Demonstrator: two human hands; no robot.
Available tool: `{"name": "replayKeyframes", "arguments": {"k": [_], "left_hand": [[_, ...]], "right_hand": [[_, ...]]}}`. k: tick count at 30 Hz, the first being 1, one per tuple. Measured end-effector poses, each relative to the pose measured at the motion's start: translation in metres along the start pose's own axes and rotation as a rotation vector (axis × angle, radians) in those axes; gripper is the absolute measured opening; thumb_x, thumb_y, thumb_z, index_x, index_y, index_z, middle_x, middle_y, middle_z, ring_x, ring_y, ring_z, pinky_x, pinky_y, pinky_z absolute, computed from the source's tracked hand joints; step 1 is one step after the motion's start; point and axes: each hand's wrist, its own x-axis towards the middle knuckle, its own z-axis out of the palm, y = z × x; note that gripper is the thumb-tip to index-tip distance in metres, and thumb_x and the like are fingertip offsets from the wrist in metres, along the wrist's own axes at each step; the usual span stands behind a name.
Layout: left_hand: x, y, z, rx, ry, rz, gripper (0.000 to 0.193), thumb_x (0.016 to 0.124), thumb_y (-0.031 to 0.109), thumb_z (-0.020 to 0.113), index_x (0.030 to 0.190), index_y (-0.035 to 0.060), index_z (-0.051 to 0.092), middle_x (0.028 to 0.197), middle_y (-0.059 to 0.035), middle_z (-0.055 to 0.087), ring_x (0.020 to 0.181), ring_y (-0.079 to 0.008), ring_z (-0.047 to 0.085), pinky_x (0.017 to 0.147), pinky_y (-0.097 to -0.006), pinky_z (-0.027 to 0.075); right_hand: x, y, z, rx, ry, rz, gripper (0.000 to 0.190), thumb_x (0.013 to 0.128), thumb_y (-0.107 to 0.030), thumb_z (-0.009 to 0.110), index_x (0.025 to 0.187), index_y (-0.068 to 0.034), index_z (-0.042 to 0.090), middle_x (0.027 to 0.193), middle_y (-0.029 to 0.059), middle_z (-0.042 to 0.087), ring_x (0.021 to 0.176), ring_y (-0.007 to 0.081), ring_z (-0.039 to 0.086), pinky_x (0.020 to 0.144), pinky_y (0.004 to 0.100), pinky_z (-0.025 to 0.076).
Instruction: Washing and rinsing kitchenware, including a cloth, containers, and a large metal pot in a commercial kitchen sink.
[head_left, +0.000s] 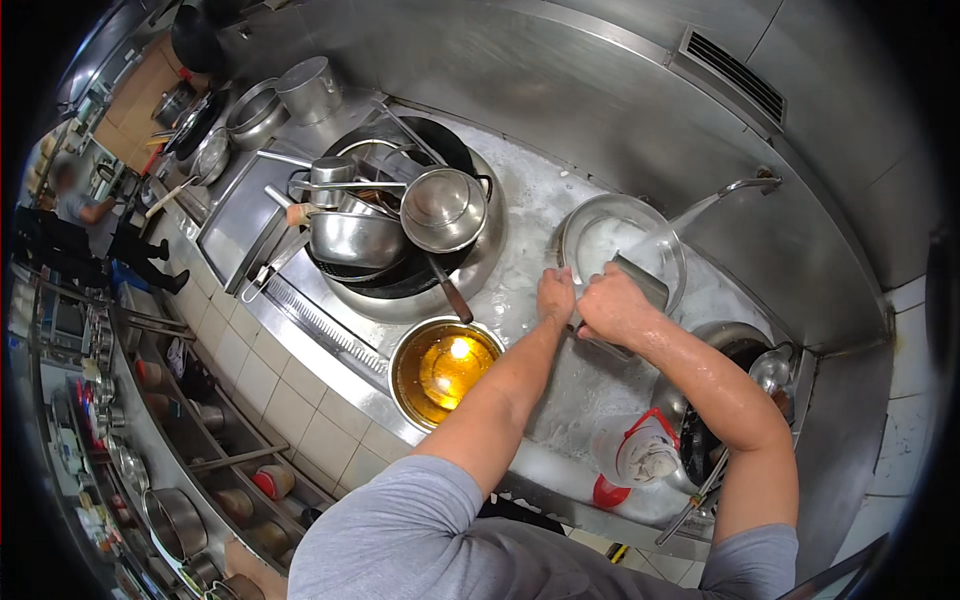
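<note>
My right hand (615, 306) grips a rectangular stainless-steel container (646, 281), tilted at the near side of a round metal basin (571, 225). My left hand (556, 295) is curled close beside it, at the basin's left edge; what lies inside its fingers is hidden. Water (694, 214) streams from a wall tap (739, 185) into the basin, which holds whitish, foamy liquid. Both forearms reach over the wet stainless-steel counter (525, 247).
On the left, a wok range carries a pile of pots, a steel bowl (356, 240) and a saucepan (444, 210). Nearer stands a bowl of yellow oil-like liquid (450, 367). A clear plastic bucket (611, 450) and a wok (701, 442) lie right. Another person (90, 210) stands far left.
</note>
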Motion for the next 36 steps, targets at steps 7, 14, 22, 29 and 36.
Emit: {"name": "replayKeyframes", "arguments": {"k": [7,14,22,29,36], "left_hand": [[-0.008,0.028,-0.009,0.113,-0.113,-0.046,0.068,0.09,0.048,0.052,0.136,0.0012,0.038,0.12,-0.028,0.059,0.113,-0.0454,0.057,0.096,-0.0503,0.045],[-0.006,0.025,0.005,0.266,-0.065,0.124,0.053,0.096,0.032,0.049,0.139,0.0043,0.037,0.126,-0.028,0.053,0.115,-0.0445,0.053,0.094,-0.0517,0.044],[-0.037,0.19,0.011,0.211,0.166,1.133,0.052,0.081,0.013,0.063,0.133,0.0116,0.054,0.137,-0.0164,0.048,0.13,-0.037,0.04,0.108,-0.059,0.026],[-0.011,0.362,0.009,1.144,0.01,1.766,0.049,0.089,0.021,0.053,0.138,0.0206,0.054,0.156,0.0022,0.033,0.149,-0.0311,0.014,0.115,-0.0662,0.007],[0.084,0.349,-0.011,0.657,-0.044,0.866,0.048,0.092,0.034,0.056,0.139,0.0288,0.05,0.154,-0.0084,0.035,0.144,-0.0358,0.024,0.115,-0.0547,0.021]], "right_hand": [[0.017,0.03,0.04,-0.014,0.005,0.07,0.036,0.072,-0.046,0.076,0.076,-0.01,0.074,0.077,0.0072,0.07,0.089,0.0219,0.064,0.089,0.038,0.042],[0.041,0.088,0.139,0.07,-0.029,0.194,0.035,0.075,-0.047,0.074,0.08,-0.013,0.076,0.088,0.0052,0.072,0.098,0.0225,0.062,0.092,0.041,0.041],[0.089,0.091,0.279,0.462,0.401,0.416,0.053,0.09,-0.05,0.054,0.125,-0.011,0.062,0.121,0.0128,0.064,0.12,0.0276,0.055,0.1,0.0483,0.039],[0.082,0.08,0.29,0.339,-0.135,0.421,0.036,0.095,-0.04,0.052,0.105,-0.011,0.071,0.11,0.0114,0.069,0.116,0.0305,0.057,0.101,0.047,0.039],[-0.018,0.087,0.246,0.584,0.529,0.483,0.028,0.086,-0.035,0.065,0.076,-0.009,0.067,0.081,0.0089,0.066,0.089,0.028,0.059,0.083,0.0443,0.04]]}}
